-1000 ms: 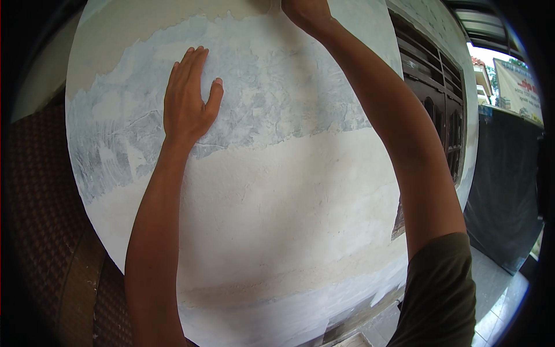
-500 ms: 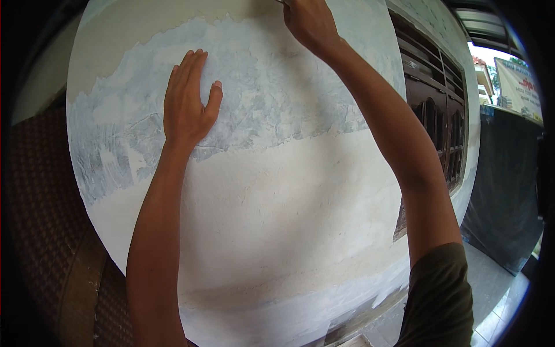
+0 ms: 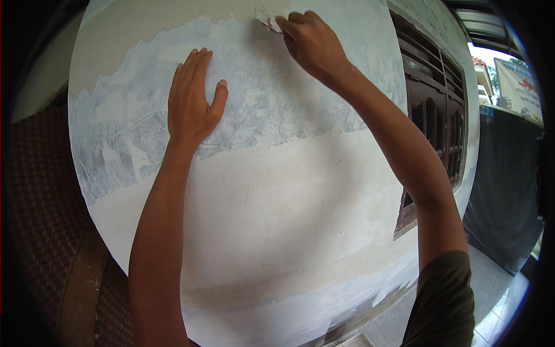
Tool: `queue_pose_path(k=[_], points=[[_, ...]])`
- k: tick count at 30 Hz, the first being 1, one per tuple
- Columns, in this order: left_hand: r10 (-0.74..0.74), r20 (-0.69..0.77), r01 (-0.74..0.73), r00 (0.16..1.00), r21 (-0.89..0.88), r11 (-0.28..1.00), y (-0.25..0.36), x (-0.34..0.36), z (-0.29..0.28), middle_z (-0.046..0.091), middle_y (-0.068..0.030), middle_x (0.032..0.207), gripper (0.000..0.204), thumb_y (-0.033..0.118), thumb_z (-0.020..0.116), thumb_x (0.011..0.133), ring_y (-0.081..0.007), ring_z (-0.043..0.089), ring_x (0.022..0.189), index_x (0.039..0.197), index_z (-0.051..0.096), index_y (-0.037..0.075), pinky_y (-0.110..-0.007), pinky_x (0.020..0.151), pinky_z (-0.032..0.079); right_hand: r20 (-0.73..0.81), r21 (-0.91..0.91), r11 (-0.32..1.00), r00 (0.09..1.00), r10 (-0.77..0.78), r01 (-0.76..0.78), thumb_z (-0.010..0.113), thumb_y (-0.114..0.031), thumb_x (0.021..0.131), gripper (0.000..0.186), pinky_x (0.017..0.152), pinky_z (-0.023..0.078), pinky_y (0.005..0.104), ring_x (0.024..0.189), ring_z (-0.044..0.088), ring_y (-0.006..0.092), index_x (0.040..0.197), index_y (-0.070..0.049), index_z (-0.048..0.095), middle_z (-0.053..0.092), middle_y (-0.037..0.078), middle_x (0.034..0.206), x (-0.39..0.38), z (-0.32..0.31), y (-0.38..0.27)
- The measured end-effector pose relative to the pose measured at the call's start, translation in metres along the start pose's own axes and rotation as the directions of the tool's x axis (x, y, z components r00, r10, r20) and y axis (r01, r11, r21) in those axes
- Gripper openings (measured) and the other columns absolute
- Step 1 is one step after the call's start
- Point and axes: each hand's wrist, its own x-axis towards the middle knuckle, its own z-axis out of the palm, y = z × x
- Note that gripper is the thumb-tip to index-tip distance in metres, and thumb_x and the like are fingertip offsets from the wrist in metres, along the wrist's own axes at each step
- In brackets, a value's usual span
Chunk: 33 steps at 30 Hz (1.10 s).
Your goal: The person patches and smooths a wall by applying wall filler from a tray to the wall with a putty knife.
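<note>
My right hand [image 3: 315,46] grips a scraper [image 3: 268,22], its pale, smeared blade angled against the upper part of the wall [image 3: 277,208]. Fingers wrap round the handle, which they mostly hide. My left hand [image 3: 193,95] lies flat on the wall lower and to the left, fingers pointing up and thumb apart, holding nothing. Around both hands runs a patchy grey-blue band [image 3: 254,104] with a ragged upper edge. Above it the wall is beige; below it, off-white.
A dark wooden window [image 3: 436,110] with louvres and shutters is set in the wall at right. Beyond it hang a black sheet [image 3: 500,185] and a printed banner [image 3: 518,87]. Brown woven matting [image 3: 43,231] stands at the left. Grey floor tiles [image 3: 491,289] show lower right.
My right hand has come down a little, bringing the scraper's blade into view. My left hand stays flat on the wall, appearing slightly farther right.
</note>
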Motion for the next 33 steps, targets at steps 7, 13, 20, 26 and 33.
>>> queue_pose_path(k=[7,13,20,26,33], points=[[0.029,-0.007,-0.029,1.0,-0.027,0.999,0.008,0.006,0.007,0.051,-0.0165,0.146,0.055,0.019,0.058,0.088,-0.0313,0.042,0.141,0.141,0.051,0.004,-0.046,0.12,0.026,0.126,-0.189,0.967,0.972,0.198,-0.173,0.051,-0.003,0.094,0.019,0.08,0.057,0.0435,0.091,0.064,0.0362,0.095,0.006,0.068,0.067,0.022,0.098,0.071,0.035,0.057],[0.006,0.002,-0.006,1.0,-0.04,0.999,0.003,0.001,-0.001,0.049,-0.0154,0.148,0.054,0.017,0.056,0.09,-0.031,0.041,0.142,0.142,0.049,0.005,-0.044,0.121,0.025,0.041,-0.101,0.995,0.999,-0.006,0.01,0.057,-0.001,0.084,0.014,0.069,0.059,0.044,0.092,0.068,0.0336,0.09,0.001,0.069,0.069,0.017,0.099,-0.009,0.016,-0.019],[0.016,-0.011,-0.016,1.0,-0.012,1.0,0.006,0.004,0.002,0.05,-0.0157,0.147,0.054,0.017,0.055,0.09,-0.0311,0.042,0.141,0.142,0.05,0.004,-0.045,0.121,0.026,0.052,-0.085,0.974,0.976,0.213,-0.208,0.051,-0.004,0.094,0.02,0.079,0.057,0.043,0.093,0.065,0.0345,0.094,0.006,0.068,0.068,0.022,0.1,0.068,0.01,0.019],[0.015,-0.013,-0.015,1.0,-0.044,0.999,0.003,0.002,0.001,0.05,-0.0157,0.147,0.053,0.017,0.056,0.09,-0.0312,0.042,0.141,0.141,0.049,0.003,-0.046,0.12,0.026,0.162,-0.188,0.982,0.985,0.056,-0.025,0.06,-0.006,0.086,0.017,0.071,0.058,0.0428,0.091,0.066,0.0303,0.101,-0.002,0.067,0.069,0.013,0.095,0.043,0.045,0.011],[0.012,0.002,-0.012,1.0,-0.033,0.999,0.003,0.001,0.0,0.05,-0.0157,0.148,0.053,0.017,0.056,0.09,-0.0318,0.042,0.141,0.141,0.049,0.003,-0.046,0.12,0.026,0.029,-0.055,0.998,0.999,0.035,-0.033,0.062,-0.01,0.086,0.018,0.07,0.057,0.0431,0.092,0.066,0.0299,0.102,-0.005,0.068,0.068,0.012,0.097,0.031,0.007,-0.013]])
